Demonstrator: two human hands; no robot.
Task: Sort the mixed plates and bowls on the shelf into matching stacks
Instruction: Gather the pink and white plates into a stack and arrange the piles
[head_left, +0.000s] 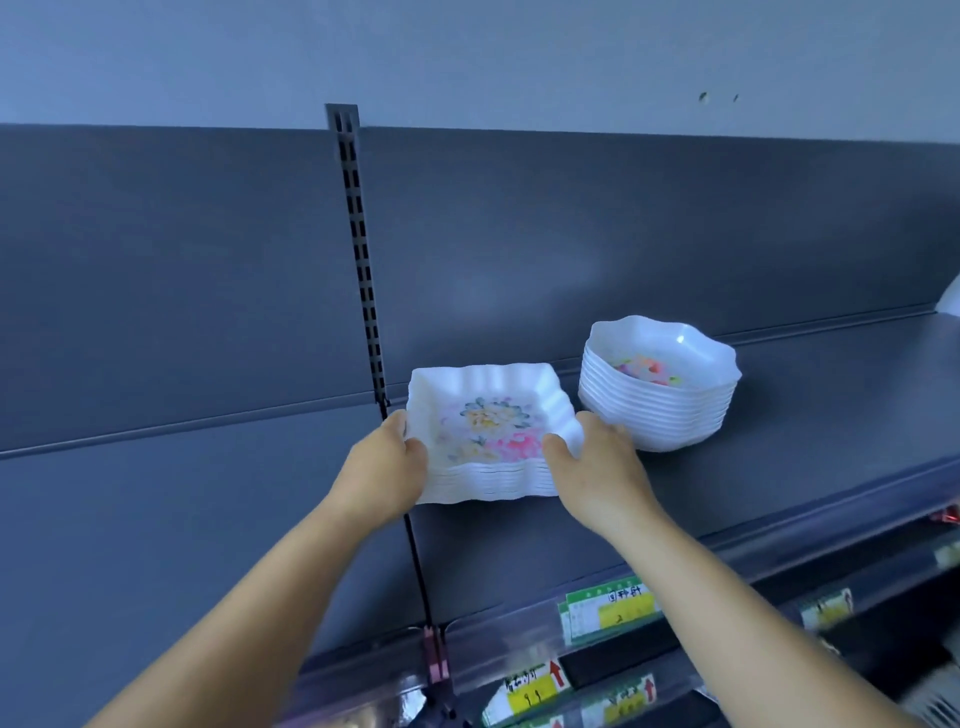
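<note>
A stack of several white square plates (491, 415) with wavy rims and a floral print stands on the dark shelf (805, 441), near its left end. My left hand (387, 465) grips the stack's left side, thumb over the rim. My right hand (597, 460) grips its right front corner, thumb on the rim. Just to the right stands a stack of several white scalloped bowls (660, 384), flower print inside the top one, apart from both hands.
A slotted upright (358, 260) runs down the back panel left of the plates. Price labels (608, 608) line the shelf's front edge and the lower shelf. Something white (950, 301) shows at the far right edge. Shelf surface right of the bowls is bare.
</note>
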